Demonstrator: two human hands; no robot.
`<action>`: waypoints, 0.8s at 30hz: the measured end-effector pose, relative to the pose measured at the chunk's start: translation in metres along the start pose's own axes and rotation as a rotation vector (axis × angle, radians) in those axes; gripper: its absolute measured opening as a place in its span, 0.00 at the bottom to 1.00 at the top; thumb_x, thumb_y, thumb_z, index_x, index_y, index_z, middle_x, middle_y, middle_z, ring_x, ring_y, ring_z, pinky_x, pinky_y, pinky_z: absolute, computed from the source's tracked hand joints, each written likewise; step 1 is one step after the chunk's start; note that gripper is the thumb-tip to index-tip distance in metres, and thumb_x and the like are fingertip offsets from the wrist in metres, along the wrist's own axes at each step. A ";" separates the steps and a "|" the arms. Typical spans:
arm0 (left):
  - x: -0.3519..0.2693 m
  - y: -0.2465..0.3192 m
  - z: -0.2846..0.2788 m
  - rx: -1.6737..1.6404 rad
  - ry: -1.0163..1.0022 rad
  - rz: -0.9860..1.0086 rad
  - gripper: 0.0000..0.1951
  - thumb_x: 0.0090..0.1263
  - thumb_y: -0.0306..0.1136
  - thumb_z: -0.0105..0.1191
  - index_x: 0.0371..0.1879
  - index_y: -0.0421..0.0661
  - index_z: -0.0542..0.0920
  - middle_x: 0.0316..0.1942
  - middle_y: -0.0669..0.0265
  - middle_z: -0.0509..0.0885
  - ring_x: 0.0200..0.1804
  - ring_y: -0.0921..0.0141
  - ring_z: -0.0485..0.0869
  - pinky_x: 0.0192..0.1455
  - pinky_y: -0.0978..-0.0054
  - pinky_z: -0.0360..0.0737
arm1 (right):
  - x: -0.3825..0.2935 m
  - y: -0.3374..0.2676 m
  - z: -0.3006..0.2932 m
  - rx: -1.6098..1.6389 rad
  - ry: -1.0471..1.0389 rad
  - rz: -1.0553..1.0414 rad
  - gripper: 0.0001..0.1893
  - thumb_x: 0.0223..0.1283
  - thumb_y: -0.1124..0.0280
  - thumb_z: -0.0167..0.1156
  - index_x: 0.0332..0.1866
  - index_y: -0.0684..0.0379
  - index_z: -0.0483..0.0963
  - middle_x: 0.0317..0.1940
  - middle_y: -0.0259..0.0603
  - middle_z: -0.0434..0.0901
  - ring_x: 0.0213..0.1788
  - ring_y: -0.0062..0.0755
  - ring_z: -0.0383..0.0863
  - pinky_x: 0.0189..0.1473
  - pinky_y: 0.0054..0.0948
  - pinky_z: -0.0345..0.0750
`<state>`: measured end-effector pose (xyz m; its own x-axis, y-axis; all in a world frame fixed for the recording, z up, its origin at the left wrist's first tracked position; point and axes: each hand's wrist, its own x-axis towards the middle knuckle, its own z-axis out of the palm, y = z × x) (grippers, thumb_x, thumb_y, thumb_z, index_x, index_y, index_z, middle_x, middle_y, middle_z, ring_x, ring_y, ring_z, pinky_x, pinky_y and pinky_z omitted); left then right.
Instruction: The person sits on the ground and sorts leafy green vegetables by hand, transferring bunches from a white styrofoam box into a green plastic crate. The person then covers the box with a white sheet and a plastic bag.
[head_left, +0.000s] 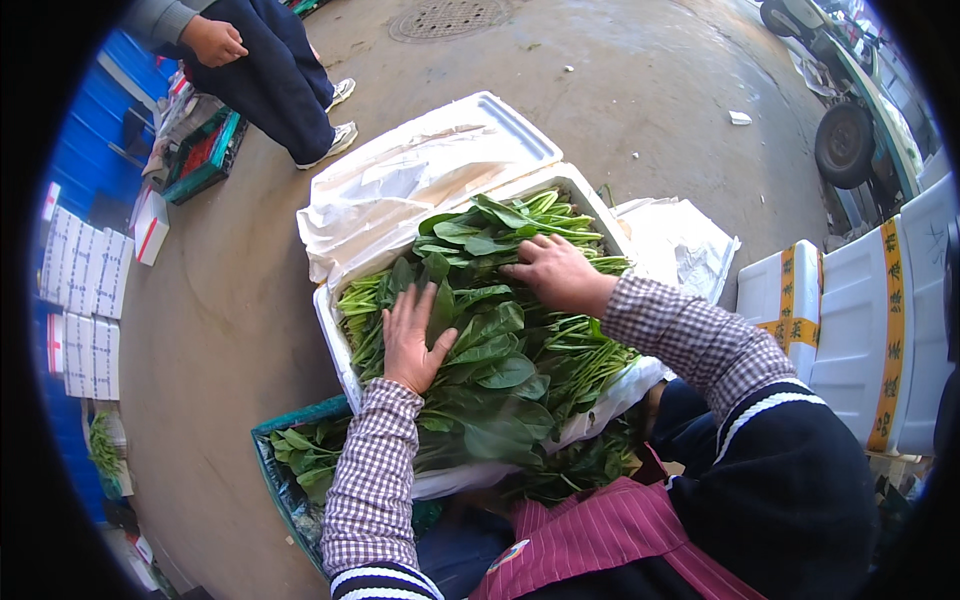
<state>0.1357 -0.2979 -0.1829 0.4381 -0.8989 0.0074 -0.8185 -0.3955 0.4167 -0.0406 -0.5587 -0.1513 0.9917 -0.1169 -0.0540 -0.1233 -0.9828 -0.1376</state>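
Note:
A white foam box (328, 330) with its lid folded back is filled with leafy spinach (487, 360), roots and stems towards the sides. My left hand (412, 337) lies spread on the leaves at the left part of the box, fingers apart. Over the upper right part, my right hand (559, 274) rests on the greens with its fingers bent; whether it grips any leaves cannot be told. White paper (375, 217) covers the inside of the lid (517, 135), and a white liner hangs over the near edge.
A green crate (266, 450) with more greens stands under the box's near side. White foam boxes with yellow tape (855, 322) are stacked at right, beside a wheeled vehicle (846, 142). A person (255, 75) stands at upper left near another crate (202, 157); white cartons (82, 270) line the left.

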 end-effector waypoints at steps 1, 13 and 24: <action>-0.001 0.000 -0.002 0.037 -0.083 0.010 0.42 0.74 0.63 0.53 0.83 0.57 0.60 0.81 0.45 0.61 0.81 0.46 0.59 0.83 0.41 0.48 | -0.001 -0.004 0.009 0.005 0.058 0.006 0.25 0.63 0.71 0.60 0.66 0.45 0.80 0.52 0.40 0.78 0.62 0.42 0.76 0.67 0.42 0.72; -0.036 0.002 -0.025 0.003 0.017 -0.026 0.40 0.78 0.69 0.41 0.84 0.60 0.59 0.82 0.44 0.57 0.82 0.47 0.57 0.84 0.44 0.48 | 0.065 0.010 0.029 0.239 0.245 0.407 0.35 0.76 0.52 0.55 0.84 0.44 0.56 0.79 0.53 0.62 0.79 0.57 0.63 0.78 0.61 0.58; -0.332 -0.007 -0.031 -0.104 0.512 -0.269 0.28 0.76 0.45 0.57 0.71 0.45 0.74 0.71 0.53 0.74 0.75 0.52 0.70 0.80 0.49 0.63 | 0.102 0.059 0.070 -0.015 -0.276 0.400 0.40 0.75 0.39 0.52 0.86 0.40 0.51 0.82 0.48 0.59 0.82 0.56 0.58 0.78 0.62 0.59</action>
<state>0.0074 0.0093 -0.1597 0.7702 -0.5539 0.3162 -0.6243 -0.5530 0.5518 0.0506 -0.6185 -0.2337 0.8196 -0.4456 -0.3601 -0.4904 -0.8706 -0.0388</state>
